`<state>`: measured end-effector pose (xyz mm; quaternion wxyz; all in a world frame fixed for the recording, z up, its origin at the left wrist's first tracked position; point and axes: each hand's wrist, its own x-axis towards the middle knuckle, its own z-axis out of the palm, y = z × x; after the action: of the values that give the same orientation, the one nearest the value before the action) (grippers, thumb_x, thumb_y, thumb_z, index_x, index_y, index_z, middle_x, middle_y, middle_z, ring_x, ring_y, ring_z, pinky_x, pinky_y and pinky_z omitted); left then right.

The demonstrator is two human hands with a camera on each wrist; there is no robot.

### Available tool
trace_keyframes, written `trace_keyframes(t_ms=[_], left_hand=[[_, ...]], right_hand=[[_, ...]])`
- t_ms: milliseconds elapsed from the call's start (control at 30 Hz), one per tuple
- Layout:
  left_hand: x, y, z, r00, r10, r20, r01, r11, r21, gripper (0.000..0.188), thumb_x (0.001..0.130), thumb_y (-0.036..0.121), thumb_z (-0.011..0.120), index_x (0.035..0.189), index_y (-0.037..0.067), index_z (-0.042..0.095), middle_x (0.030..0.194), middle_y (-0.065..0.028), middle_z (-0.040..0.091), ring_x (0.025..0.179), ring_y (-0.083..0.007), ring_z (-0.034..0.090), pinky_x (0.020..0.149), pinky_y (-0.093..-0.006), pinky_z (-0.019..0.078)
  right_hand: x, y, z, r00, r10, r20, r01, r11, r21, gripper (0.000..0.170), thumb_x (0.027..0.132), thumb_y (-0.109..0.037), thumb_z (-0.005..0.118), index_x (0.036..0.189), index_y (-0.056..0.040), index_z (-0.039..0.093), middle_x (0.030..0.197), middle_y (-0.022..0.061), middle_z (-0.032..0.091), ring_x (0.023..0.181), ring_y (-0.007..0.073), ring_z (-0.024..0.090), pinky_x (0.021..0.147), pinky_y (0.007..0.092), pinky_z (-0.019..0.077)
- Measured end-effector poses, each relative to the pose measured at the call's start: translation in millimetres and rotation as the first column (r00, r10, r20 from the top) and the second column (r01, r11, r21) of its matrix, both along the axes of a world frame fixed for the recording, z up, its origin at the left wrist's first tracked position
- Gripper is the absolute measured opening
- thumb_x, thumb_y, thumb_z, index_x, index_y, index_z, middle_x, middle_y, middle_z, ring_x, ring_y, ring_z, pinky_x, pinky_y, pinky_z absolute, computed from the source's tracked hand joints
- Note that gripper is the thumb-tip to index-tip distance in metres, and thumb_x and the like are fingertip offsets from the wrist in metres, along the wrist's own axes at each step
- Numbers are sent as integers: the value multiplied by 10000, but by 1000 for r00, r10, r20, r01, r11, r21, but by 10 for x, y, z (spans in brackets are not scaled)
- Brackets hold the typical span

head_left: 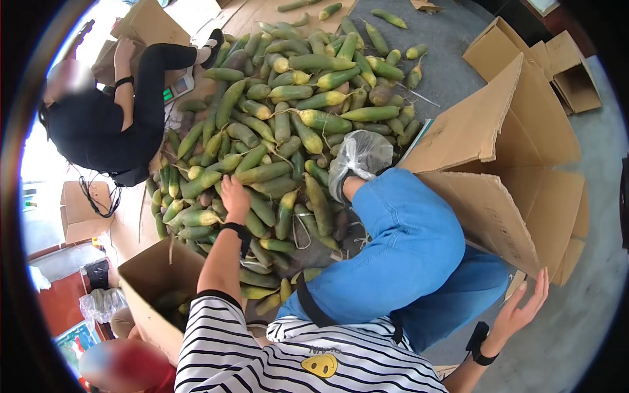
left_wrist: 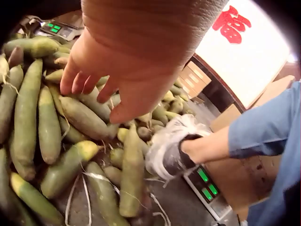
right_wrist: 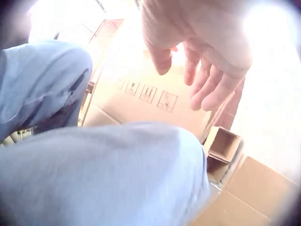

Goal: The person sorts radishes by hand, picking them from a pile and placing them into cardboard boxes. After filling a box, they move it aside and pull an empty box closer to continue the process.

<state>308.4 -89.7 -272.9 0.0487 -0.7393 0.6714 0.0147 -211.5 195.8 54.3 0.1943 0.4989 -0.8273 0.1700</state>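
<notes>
A big heap of green radishes spreads over the floor. My left hand reaches down over the near side of this heap. In the left wrist view its fingers hang apart and loosely bent above a long radish, gripping nothing. My right hand is off to the right with fingers spread, fingertips right at the lower corner of a large open cardboard box. Seen from the right wrist, that hand has relaxed fingers in front of the printed cardboard, holding nothing.
A plastic-wrapped foot is at the heap's right edge, by a scale with green digits. Another box with radishes inside stands at lower left. One person in black sits across; another in red is at lower left.
</notes>
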Motion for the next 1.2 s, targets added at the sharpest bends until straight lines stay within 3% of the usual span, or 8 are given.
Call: trace_keyframes(t_ms=[133, 233, 400, 600, 767, 1000, 1133, 1200], left_hand=[[-9, -310, -5, 936, 313, -163, -237, 900, 365, 448, 849, 95, 564, 1277, 18, 454, 1357, -240, 440, 1209, -396, 483, 956, -449, 453], [-150, -432, 55, 959, 282, 26, -265, 862, 432, 399, 868, 178, 590, 1215, 7, 492, 1257, -236, 537, 1101, -391, 573, 877, -442, 506], [-293, -472, 278, 996, 62, -64, -27, 893, 448, 419, 847, 315, 646, 1103, -3, 550, 1054, -216, 649, 941, -354, 649, 795, -430, 530], [-1342, -245, 781, 975, -183, -125, 200, 968, 149, 299, 836, 278, 653, 920, 2, 577, 899, -192, 643, 843, -358, 653, 730, -449, 532], [-1820, -135, 1886, 894, -383, -231, 377, 923, -73, 293, 818, 247, 655, 958, -2, 588, 885, -189, 634, 812, -364, 633, 699, -444, 513], [-2491, 202, 3902, 548, -776, -312, 430, 581, -691, 232, 784, 119, 695, 964, 4, 603, 841, -161, 610, 731, -350, 611, 636, -398, 491], [-2930, 354, 4743, 411, -869, -275, 365, 434, -824, 169, 820, 123, 698, 937, 4, 666, 807, -66, 634, 687, -116, 570, 614, -235, 448], [-3163, 302, 4954, 303, -921, -246, 376, 353, -857, 167, 826, 128, 696, 937, 5, 669, 783, -45, 630, 669, -82, 553, 594, -214, 433]], right_hand=[[-117, -354, 25, 1000, 2, -6, -2, 999, 39, 376, 937, -90, 490, 1296, 24, 495, 1344, 190, 488, 1241, 335, 466, 1033, 419, 358], [-209, -508, -46, 998, 16, 61, -19, 999, 46, 386, 939, -121, 486, 1303, 7, 497, 1347, 168, 495, 1247, 323, 463, 1045, 441, 343], [-339, -506, -177, 991, 64, -121, -51, 993, 109, 389, 940, -191, 480, 1281, -9, 517, 1270, 144, 562, 1201, 319, 495, 1053, 469, 323], [-340, -488, -206, 983, 65, -172, -57, 997, 56, 377, 905, -191, 529, 1238, -16, 554, 1179, 140, 598, 1104, 308, 543, 1031, 467, 335], [-266, -492, -214, 990, 58, -128, -59, 998, -7, 389, 869, -189, 573, 1226, -36, 565, 1149, 117, 607, 1081, 282, 551, 1019, 462, 337], [-273, -507, -215, 989, 80, -127, -90, 992, -82, 405, 833, -181, 608, 1221, -68, 576, 1139, 86, 612, 1060, 255, 561, 1013, 456, 344], [-281, -495, -186, 990, 88, -112, -100, 988, -115, 427, 800, -162, 632, 1217, -83, 580, 1119, 76, 613, 1034, 255, 563, 1005, 453, 351], [-263, -469, -179, 991, 92, -93, -102, 989, -108, 427, 795, -160, 633, 1213, -87, 582, 1115, 75, 613, 1023, 254, 564, 1004, 449, 353]])
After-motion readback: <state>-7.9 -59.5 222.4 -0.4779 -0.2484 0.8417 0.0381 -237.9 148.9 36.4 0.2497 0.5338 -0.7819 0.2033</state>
